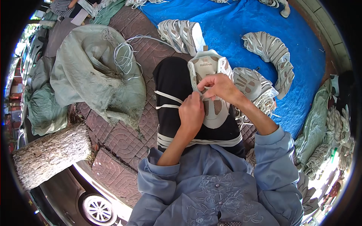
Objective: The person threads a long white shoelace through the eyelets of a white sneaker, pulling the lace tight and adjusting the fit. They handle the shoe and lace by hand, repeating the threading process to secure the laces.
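A beige and white shoe upper with brown mesh panels lies across my dark-trousered lap, its toe toward me. My left hand is closed at the left side of its lacing area, where white shoelaces run across my thigh and disappear behind the hand. Over the middle of the upper, my right hand is bent into a pinch, with its fingertips close to my left fingers. Whatever is between the right fingertips is too small to make out. More pale cords cross my lap nearer my body.
Stacked shoe uppers and a curved row of them lie on a blue tarp. More uppers sit beside my right hand. A grey-green sack bears loose white laces. At left are a tree trunk and a car.
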A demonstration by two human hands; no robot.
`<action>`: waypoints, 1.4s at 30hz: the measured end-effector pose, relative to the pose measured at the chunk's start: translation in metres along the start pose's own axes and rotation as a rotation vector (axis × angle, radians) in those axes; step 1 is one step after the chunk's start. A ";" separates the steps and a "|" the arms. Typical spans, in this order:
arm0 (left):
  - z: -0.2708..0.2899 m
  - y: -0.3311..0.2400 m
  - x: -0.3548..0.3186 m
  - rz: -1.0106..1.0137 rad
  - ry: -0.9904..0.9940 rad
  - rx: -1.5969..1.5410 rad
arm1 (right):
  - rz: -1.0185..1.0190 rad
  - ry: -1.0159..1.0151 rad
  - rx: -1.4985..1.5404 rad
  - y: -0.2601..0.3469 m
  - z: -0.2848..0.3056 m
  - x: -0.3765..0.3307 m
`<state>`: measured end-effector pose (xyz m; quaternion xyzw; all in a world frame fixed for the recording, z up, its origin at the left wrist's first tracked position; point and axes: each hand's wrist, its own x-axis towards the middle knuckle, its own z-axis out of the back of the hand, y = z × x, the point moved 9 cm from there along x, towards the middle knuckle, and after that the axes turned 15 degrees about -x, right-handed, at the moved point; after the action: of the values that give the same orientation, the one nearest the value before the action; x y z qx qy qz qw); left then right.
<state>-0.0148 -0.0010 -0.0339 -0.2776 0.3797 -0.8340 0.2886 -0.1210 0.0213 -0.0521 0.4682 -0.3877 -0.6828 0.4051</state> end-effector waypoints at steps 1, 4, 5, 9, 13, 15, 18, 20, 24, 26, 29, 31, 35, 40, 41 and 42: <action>-0.003 -0.005 -0.002 -0.056 -0.001 0.076 | 0.005 0.006 0.014 0.000 0.000 0.001; -0.010 -0.011 -0.005 -0.127 -0.027 0.043 | -0.004 0.032 0.063 -0.005 0.001 0.001; -0.009 -0.015 -0.005 -0.163 -0.056 -0.014 | -0.005 0.048 0.088 -0.007 0.001 0.001; -0.007 -0.022 0.002 -0.277 0.074 -0.034 | 0.056 0.036 0.137 -0.007 0.004 -0.005; -0.007 -0.020 0.017 -0.304 0.406 0.059 | 0.119 -0.140 0.025 -0.004 0.012 -0.014; -0.012 -0.024 0.020 -0.424 0.545 0.319 | 0.149 -0.180 -0.032 -0.001 0.013 -0.017; -0.021 -0.033 0.028 -0.608 0.640 0.557 | 0.120 -0.174 -0.036 -0.002 0.012 -0.016; -0.028 -0.028 0.034 -0.556 0.773 0.539 | 0.099 -0.168 -0.036 -0.004 0.012 -0.014; -0.027 -0.024 0.036 -0.457 0.890 0.305 | 0.115 -0.159 -0.079 -0.005 0.009 -0.010; -0.023 -0.021 0.031 -0.446 0.854 0.294 | 0.136 -0.153 -0.139 -0.006 0.007 -0.008; -0.015 -0.022 0.024 -0.495 0.724 0.261 | 0.384 -0.238 -0.251 0.008 0.005 -0.011; -0.013 -0.022 0.019 -0.519 0.667 0.296 | 0.629 -0.339 -0.465 0.023 0.003 -0.021; -0.010 -0.025 0.018 -0.546 0.567 0.361 | 0.598 -0.286 -0.791 0.015 -0.010 -0.017; -0.007 -0.027 0.021 -0.533 0.561 0.369 | 0.606 -0.272 -0.865 0.024 -0.015 -0.018; -0.008 -0.026 0.021 -0.522 0.582 0.359 | 0.588 -0.263 -0.890 0.025 -0.017 -0.018; -0.009 -0.022 0.021 -0.495 0.616 0.373 | 0.577 -0.261 -0.916 0.026 -0.018 -0.018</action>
<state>-0.0412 0.0005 -0.0162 -0.0417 0.2131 -0.9761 -0.0015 -0.0944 0.0250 -0.0274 0.0310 -0.2108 -0.6954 0.6864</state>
